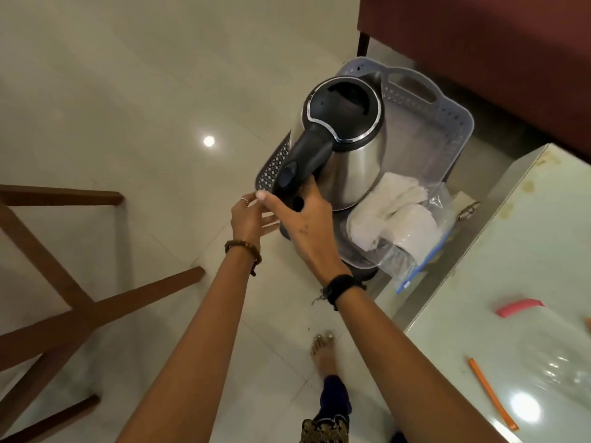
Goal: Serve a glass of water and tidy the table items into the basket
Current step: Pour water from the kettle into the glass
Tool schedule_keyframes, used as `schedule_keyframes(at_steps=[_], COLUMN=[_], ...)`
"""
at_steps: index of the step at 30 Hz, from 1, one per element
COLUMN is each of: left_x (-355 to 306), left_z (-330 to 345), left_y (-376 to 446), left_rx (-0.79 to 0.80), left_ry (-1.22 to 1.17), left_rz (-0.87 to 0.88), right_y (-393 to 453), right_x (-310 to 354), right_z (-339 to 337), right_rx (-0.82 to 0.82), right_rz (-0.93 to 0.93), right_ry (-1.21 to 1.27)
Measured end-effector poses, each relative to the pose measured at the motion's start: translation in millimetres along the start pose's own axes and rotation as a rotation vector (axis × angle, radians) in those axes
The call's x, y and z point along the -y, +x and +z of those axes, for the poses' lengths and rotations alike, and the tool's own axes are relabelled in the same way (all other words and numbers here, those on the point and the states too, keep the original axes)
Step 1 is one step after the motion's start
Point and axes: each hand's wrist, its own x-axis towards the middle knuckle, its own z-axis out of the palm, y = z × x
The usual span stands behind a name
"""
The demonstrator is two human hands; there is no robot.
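The person leans over a lavender basket point(447, 123) standing on the floor beside the counter point(479, 266), lowering a steel kettle point(358, 155) into its near end. The right hand point(307, 219) has its fingers closed around the lower part of the black handle point(303, 167); the left hand point(252, 215) is open, fingers spread just beside the handle's end and the basket's rim, holding nothing. The kettle sits upright over the basket, next to crumpled white cloth point(390, 212) and a clear plastic bag point(438, 203) already inside. It looks rigid and fairly heavy, heavier still if water remains, and its polished body would likely be slippery. The handle seems the sure place to hold it, with the free hand steadying the basket.
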Motion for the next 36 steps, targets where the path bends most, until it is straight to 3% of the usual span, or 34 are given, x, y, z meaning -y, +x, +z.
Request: schedule_keyframes(at_steps=[5,8,10,20,23,26,29,36], left_x=[1,2,1,1,11,27,51,139], left_z=[-4,-4,-3,4,8,19,44,126], left_y=[15,15,13,0,-20,-60,-111,-244], left_rx=[0.032,0.027,0.02,-0.074,-0.258,-0.355,-0.28,-0.005], left_ry=[-0.057,-0.05,-0.067,0.095,0.276,0.315,0.357,0.335], left_rz=[0.002,-0.003,-0.007,0.09,0.254,0.442,0.518,0.484], right_y=[17,28,33,-30,-63,-102,-143,-262], right_x=[3,10,16,39,50,56,54,39], right_z=[35,38,31,-10,-35,-71,-120,-253], right_rx=[-0.277,-0.448,-0.474,-0.282,-0.201,-0.151,-0.135,-0.148], right_rz=[0.071,-0.029,-0.132,-0.286,-0.341,-0.365,-0.358,-0.287], right_ry=[0.34,0.406,0.362,0.249,0.201,0.18,0.182,0.138])
